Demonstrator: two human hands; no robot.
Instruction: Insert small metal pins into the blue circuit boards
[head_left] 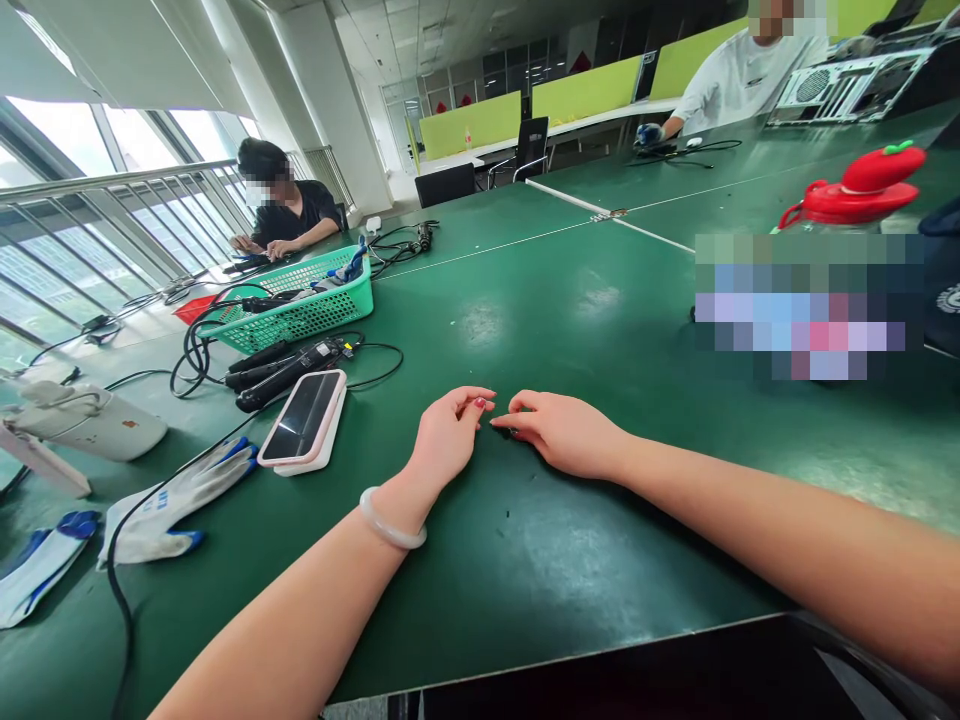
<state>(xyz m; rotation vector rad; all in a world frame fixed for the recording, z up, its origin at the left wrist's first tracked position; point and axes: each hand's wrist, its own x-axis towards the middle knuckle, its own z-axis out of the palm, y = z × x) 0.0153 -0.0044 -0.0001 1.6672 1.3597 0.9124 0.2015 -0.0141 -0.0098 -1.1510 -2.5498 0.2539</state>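
Note:
My left hand (448, 432), with a white bangle (391, 520) on its wrist, is closed just above the green table (450, 600). Its thumb and fingertips press together, and whatever they may hold is too small to name. Facing it, my right hand (566, 428) has its fingers curled down close to the tabletop. Something small and dark shows under those fingertips, but I cannot make out its kind. A narrow gap separates the two hands. Tiny dark specks (508, 514) lie on the table nearer to me.
Left of my hands lie a phone (306, 415) on a white box, black handheld devices (289, 375) with cables, and work gloves (176, 505). Behind them stands a green basket (300, 318). A red-lidded bottle (855, 195), partly blurred, stands right. Two people sit farther off.

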